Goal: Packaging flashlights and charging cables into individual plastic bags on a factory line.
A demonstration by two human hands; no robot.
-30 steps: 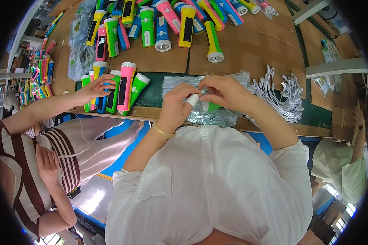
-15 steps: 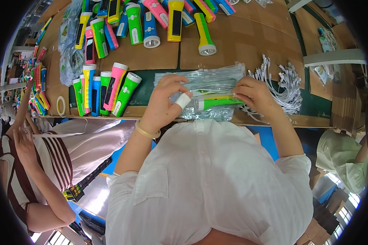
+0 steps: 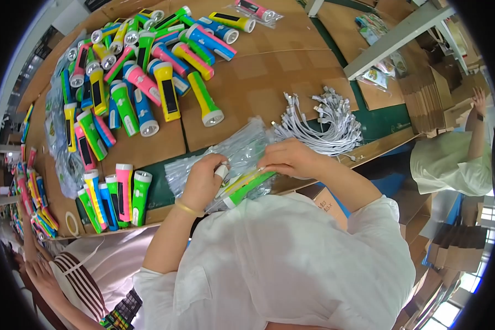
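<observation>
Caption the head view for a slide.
Both hands, left and right, hold a green torch over clear bags.

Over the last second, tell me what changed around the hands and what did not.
The co-worker's hand that rested on the upright torches a second ago has withdrawn from the bench. The left hand and right hand have drawn slightly apart, and the green and yellow torch now sits further inside the clear bag. Both hands still grip the bagged torch. The white cables and torch pile lie unchanged.
</observation>
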